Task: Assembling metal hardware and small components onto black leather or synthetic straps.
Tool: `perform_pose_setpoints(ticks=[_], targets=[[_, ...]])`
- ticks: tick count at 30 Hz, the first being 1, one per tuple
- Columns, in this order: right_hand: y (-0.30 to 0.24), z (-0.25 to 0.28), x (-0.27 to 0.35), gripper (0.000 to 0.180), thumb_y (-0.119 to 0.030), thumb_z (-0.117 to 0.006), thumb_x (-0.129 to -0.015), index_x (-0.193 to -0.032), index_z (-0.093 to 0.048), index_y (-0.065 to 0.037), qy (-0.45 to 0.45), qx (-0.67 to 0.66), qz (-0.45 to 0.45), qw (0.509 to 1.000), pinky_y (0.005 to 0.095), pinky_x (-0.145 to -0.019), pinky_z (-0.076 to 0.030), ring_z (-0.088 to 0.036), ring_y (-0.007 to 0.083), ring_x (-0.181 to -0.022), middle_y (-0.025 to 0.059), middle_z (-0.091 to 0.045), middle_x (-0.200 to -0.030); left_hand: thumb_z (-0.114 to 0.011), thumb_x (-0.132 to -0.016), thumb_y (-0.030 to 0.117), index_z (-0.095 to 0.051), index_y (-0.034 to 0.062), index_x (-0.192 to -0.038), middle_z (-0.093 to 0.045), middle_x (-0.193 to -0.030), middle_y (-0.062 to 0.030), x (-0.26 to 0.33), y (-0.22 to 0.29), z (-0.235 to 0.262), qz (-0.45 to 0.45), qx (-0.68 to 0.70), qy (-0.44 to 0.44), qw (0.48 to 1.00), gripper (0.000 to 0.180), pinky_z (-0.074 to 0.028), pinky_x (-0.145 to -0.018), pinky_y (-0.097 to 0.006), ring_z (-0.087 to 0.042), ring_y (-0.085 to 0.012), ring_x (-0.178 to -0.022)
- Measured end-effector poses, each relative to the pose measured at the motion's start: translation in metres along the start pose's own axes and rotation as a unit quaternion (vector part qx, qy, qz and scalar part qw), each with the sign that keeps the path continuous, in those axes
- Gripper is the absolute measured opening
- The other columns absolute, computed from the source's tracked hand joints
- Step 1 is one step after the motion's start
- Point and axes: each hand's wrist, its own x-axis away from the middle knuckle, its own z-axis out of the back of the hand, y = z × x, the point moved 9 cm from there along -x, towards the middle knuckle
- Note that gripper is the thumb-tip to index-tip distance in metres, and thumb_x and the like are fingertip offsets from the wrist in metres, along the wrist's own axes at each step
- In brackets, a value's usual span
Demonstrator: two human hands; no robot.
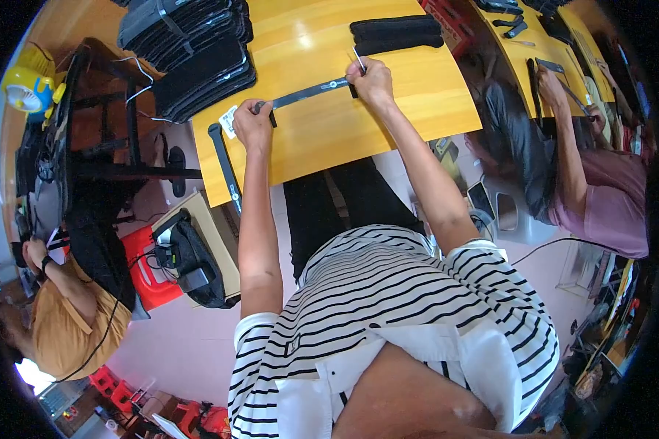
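Note:
A dark strap (307, 93) with a small light mark near one end stretches between my two hands, just over the yellow table. At its left end, my left hand (254, 126) is closed on the strap, which hangs down a little past the fingers. My right hand (372, 82) is closed at the other end, with a thin, light-coloured pointed tool (356, 57) sticking up from its fingers. Whether those fingers also grip the strap, I cannot tell. A second dark strap (225, 164) lies along the table's left edge, and a white printed label (228, 121) lies beside my left hand.
Stacks of black fabric pieces (205, 77) stand at the table's (322, 146) far left; folded black pieces (395, 32) lie far right. A co-worker in a purple top (608, 194) handles straps at another table. Another person in orange (73, 307) sits left, near a dark bag (198, 263).

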Motion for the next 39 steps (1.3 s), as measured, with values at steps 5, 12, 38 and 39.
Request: perform_pose_setpoints(ticks=[5,12,38,39], targets=[[0.000,-0.001,-0.001,0.002,-0.013,-0.062,-0.069,-0.069,-0.063,-0.011,-0.002,-0.002,0.001,1.000,0.0362,-0.065,-0.049,-0.062,0.0248,-0.069,0.0080,-0.063,-0.069,-0.071,-0.068,0.014,-0.063,-0.0002,-0.073,-0.058,-0.061,-0.0068,-0.003,-0.008,-0.005,0.016,0.007,-0.005,1.000,0.017,-0.042,-0.057,-0.032,-0.055,-0.0185,-0.057],[-0.002,0.000,-0.001,0.007,-0.013,-0.057,-0.072,-0.072,-0.063,-0.013,0.004,0.039,0.010,0.999,0.0388,-0.068,-0.049,-0.062,0.0289,-0.074,0.0106,-0.064,-0.074,-0.072,-0.067,0.014,-0.063,0.0004,-0.073,-0.055,-0.058,-0.0054,-0.005,-0.004,-0.003,-0.001,-0.004,0.011,1.000,0.017,-0.042,-0.057,-0.032,-0.053,-0.0178,-0.056],[-0.002,0.016,0.011,0.006,-0.008,-0.057,-0.071,-0.071,-0.063,-0.006,-0.017,-0.050,0.056,0.997,0.0313,-0.059,-0.046,-0.059,0.0187,-0.060,0.0092,-0.061,-0.064,-0.063,-0.078,0.004,-0.052,0.0009,-0.094,-0.048,-0.065,-0.0041,0.012,-0.012,0.035,-0.007,0.149,0.032,0.988,0.020,-0.038,-0.036,-0.022,-0.050,-0.0101,-0.043],[-0.004,0.023,0.021,0.007,-0.009,-0.058,-0.073,-0.073,-0.063,-0.005,-0.028,-0.088,0.051,0.994,0.0288,-0.057,-0.044,-0.056,0.0148,-0.060,0.0064,-0.060,-0.063,-0.063,-0.077,0.007,-0.053,-0.0004,-0.092,-0.050,-0.067,-0.0070,0.008,-0.024,0.061,-0.066,0.107,0.080,0.989,0.020,-0.042,-0.045,-0.027,-0.053,-0.0154,-0.051]])
